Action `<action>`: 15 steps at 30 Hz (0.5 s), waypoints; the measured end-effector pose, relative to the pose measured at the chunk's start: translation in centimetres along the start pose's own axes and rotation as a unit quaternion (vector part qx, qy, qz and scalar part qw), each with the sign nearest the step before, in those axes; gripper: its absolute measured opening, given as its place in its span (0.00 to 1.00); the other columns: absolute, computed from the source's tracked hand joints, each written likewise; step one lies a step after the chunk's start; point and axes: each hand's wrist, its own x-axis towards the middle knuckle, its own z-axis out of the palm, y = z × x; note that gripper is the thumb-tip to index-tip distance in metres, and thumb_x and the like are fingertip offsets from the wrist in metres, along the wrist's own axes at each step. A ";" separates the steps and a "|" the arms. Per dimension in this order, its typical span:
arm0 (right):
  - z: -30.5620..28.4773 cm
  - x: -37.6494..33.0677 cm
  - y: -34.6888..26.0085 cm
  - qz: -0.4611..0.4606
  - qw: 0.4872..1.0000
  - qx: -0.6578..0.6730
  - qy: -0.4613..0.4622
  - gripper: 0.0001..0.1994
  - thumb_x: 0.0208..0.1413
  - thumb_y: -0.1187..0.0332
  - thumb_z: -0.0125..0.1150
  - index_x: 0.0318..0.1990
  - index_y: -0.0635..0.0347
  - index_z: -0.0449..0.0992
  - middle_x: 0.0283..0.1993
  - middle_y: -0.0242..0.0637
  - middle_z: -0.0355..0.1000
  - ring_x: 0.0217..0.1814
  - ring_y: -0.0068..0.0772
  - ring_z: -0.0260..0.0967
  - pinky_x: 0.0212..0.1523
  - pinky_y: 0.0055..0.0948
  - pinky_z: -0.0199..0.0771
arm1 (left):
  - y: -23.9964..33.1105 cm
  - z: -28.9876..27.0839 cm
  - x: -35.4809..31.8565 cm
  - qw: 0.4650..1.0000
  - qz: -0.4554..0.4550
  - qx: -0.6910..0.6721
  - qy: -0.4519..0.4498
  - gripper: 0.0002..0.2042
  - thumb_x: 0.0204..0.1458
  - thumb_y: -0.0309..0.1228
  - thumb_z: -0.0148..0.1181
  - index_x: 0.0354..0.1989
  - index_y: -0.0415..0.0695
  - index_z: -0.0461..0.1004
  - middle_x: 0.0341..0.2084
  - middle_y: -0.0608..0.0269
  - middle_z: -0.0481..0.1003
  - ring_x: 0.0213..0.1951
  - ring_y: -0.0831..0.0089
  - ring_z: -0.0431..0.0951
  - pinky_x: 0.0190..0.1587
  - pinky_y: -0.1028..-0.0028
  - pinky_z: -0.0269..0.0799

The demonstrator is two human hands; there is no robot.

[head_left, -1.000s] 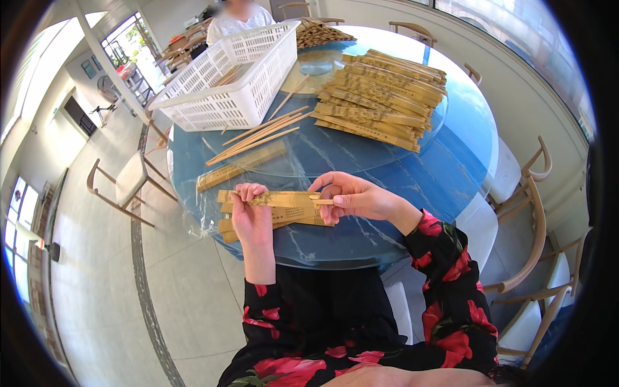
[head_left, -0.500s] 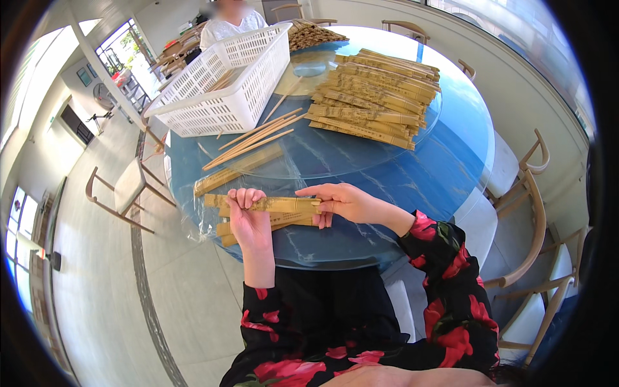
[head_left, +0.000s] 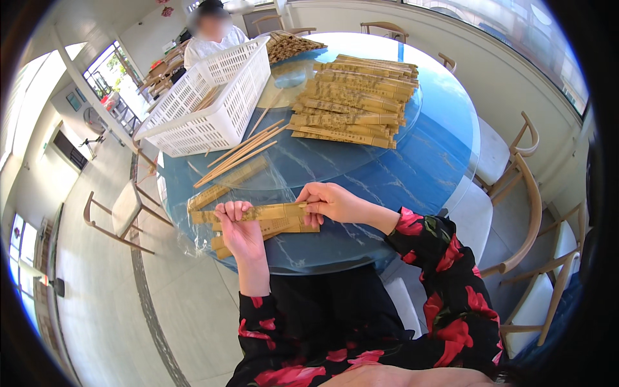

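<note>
A long, flat kraft-brown paper chopstick sleeve (head_left: 276, 211) is held level between my hands over the near edge of the table. My left hand (head_left: 241, 233) is closed round it near its left end. At the other end, my right hand (head_left: 340, 208) pinches the tip between thumb and fingers. Whether a chopstick is inside the sleeve cannot be seen. More brown sleeves (head_left: 284, 227) lie just beneath, partly hidden by my left hand. Beyond them another sleeve (head_left: 235, 179) rests at a slant beside clear plastic film. Several bare wooden chopsticks (head_left: 242, 153) lie loose farther back.
A large heap of brown sleeves (head_left: 354, 106) covers the glass turntable (head_left: 309, 169) on the blue round table (head_left: 445, 138). At the back left stands a white slotted basket (head_left: 222, 129) holding some sticks. Behind it sits a brown bundle (head_left: 290, 46); a person (head_left: 216, 45) is across the table.
The view has tilted and shifted slightly, so the table appears farther left. Both hands still hold the sleeve; my right fingers have drawn in closer at its end.
</note>
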 end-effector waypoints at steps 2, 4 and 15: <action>0.0 0.3 0.2 0.006 0.999 0.037 0.028 0.07 0.71 0.76 0.47 0.51 0.67 0.69 0.36 0.39 0.77 0.36 0.25 0.77 0.35 0.23 0.76 | 0.1 -0.2 -0.2 1.000 -0.002 0.016 -0.008 0.08 0.70 0.38 0.48 0.41 0.48 0.64 0.31 0.69 0.60 0.38 0.73 0.64 0.54 0.68 0.66; -0.1 0.5 0.4 0.019 0.992 0.108 0.067 0.08 0.71 0.74 0.47 0.51 0.66 0.69 0.36 0.39 0.77 0.35 0.24 0.76 0.35 0.23 0.76 | -0.3 0.1 -0.7 0.999 -0.020 0.046 -0.002 0.09 0.70 0.39 0.49 0.48 0.48 0.65 0.40 0.66 0.67 0.47 0.70 0.68 0.60 0.66 0.66; -3.5 1.0 1.4 0.029 0.949 0.177 0.260 0.08 0.69 0.64 0.56 0.42 0.60 0.73 0.29 0.30 0.74 0.27 0.16 0.68 0.27 0.17 0.65 | -0.1 1.9 -1.3 0.959 -0.159 0.233 -0.013 0.25 0.70 0.44 0.48 0.69 0.42 0.59 0.64 0.52 0.66 0.62 0.62 0.70 0.65 0.64 0.67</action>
